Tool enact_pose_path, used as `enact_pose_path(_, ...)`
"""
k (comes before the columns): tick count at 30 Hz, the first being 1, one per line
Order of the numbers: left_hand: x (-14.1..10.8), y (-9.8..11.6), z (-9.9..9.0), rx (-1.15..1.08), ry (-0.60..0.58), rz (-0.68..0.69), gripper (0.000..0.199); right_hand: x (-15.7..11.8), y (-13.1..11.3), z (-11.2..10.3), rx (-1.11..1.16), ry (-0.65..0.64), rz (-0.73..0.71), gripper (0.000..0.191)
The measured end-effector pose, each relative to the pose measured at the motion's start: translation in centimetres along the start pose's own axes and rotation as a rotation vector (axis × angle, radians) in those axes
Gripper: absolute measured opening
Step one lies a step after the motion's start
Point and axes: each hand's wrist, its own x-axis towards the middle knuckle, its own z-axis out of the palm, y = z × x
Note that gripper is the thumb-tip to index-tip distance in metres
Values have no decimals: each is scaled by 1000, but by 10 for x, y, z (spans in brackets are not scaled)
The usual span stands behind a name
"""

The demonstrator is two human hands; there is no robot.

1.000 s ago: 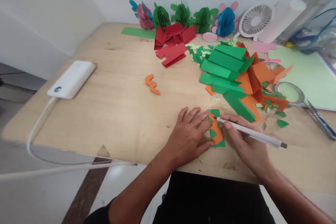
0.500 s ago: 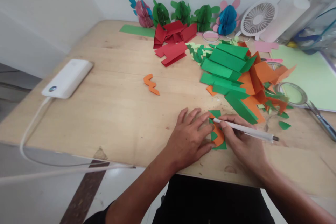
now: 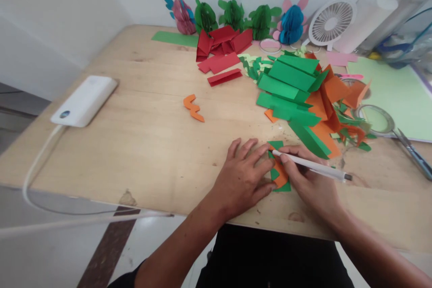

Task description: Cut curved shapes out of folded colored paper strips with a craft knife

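Note:
My left hand (image 3: 241, 177) lies on the table with its fingers spread, their tips pressing down the left side of an orange paper cutout (image 3: 281, 179). This curved cutout rests on a green paper strip (image 3: 286, 187). Between the thumb and fingers of my right hand (image 3: 312, 186) is a white pen (image 3: 313, 164), its tip at the upper part of the orange cutout. My fingers partly cover both papers. Another orange wavy cutout (image 3: 193, 108) lies alone on the table to the left.
Folded green papers (image 3: 292, 76) and orange papers (image 3: 326, 103) are heaped beyond my right hand, near a tape roll (image 3: 376, 118) and scissors (image 3: 413, 155). Red folded papers (image 3: 222, 63), honeycomb paper figures (image 3: 232, 13) and a fan (image 3: 332, 24) stand behind. A power bank (image 3: 84, 101) lies left.
The pen in my right hand has shifted slightly left. A front red paper now lies separate from its neighbour. Orange and green scraps at the right have moved.

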Motion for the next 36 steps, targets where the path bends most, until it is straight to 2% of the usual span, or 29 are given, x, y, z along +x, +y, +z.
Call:
enact_pose_path(14,-1,-1,2,2,13,2,39,-3,1,0,-46,2,-39,12)
enact_pose_path(36,-1,0,1,3,4,-6,39,-12,-2,-8,-91,4,-48,14)
